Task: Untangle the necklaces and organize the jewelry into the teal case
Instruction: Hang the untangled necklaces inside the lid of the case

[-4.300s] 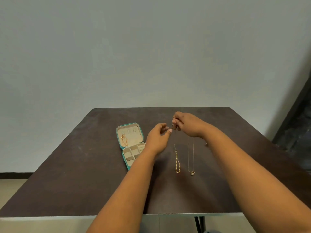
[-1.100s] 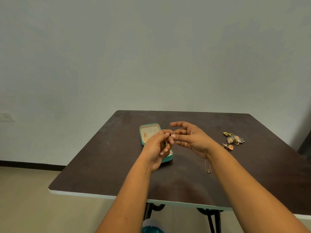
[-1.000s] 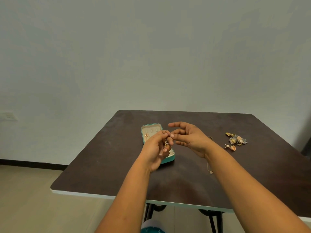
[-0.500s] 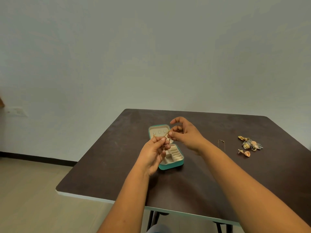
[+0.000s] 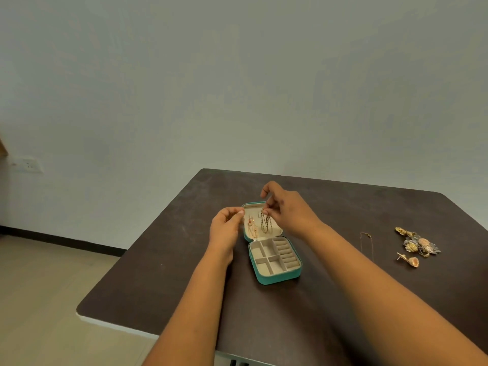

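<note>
Over the open teal case, both hands up at the lid.

Head view: right hand pinches the top of a gold chain that hangs down the lid lining, next to a pink pendant necklace already there. Left hand at 9 o'clock of the lid, fingertips pinched together, can't tell on what. Thin necklace and an earring pile lie at 3 o'clock on the dark table.

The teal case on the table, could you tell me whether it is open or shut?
Open: the teal case has its lid folded back, showing empty divided compartments.
</note>
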